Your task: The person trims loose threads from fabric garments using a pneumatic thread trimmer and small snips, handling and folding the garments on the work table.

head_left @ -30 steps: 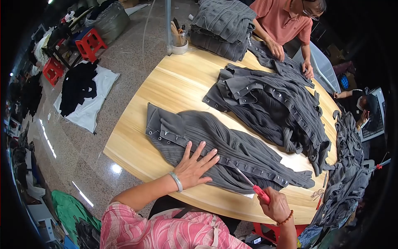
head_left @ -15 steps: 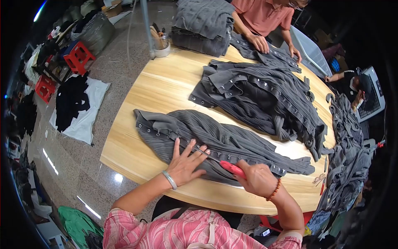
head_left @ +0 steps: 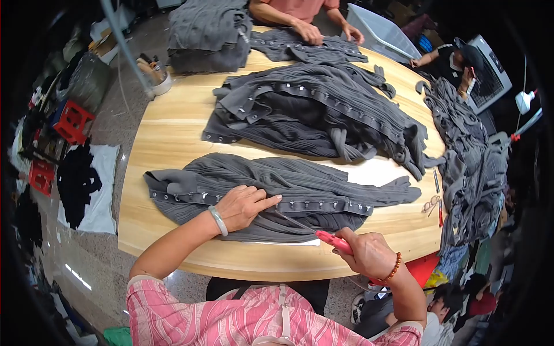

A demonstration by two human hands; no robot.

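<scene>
A dark grey ribbed cardigan (head_left: 231, 167) lies lengthwise on the wooden table in front of me, with metal fasteners along its front strip. My left hand (head_left: 239, 207) grips that strip near the middle, its index finger stretched along the fabric and the thumb hidden. In my right hand (head_left: 369, 254), at the cardigan's near edge, is a pink-handled tool (head_left: 333, 241) with a long thin metal shaft. The shaft reaches toward my left fingertips, and its tip meets the cloth just below the strip. I cannot make out the tool's exact kind.
More grey cardigans (head_left: 323, 109) lie beyond mine, and a folded stack (head_left: 209, 37) stands far left beside a tool pot (head_left: 158, 81). A co-worker's hands (head_left: 309, 33) handle another garment. Eyeglasses (head_left: 430, 204) and a red pen-like item (head_left: 440, 213) lie right. Grey garments (head_left: 470, 155) hang over the right edge.
My left hand has gone from lying flat with spread fingers to gripping the front strip. The pink-handled tool's shaft has shifted down off the strip. The view has swung right.
</scene>
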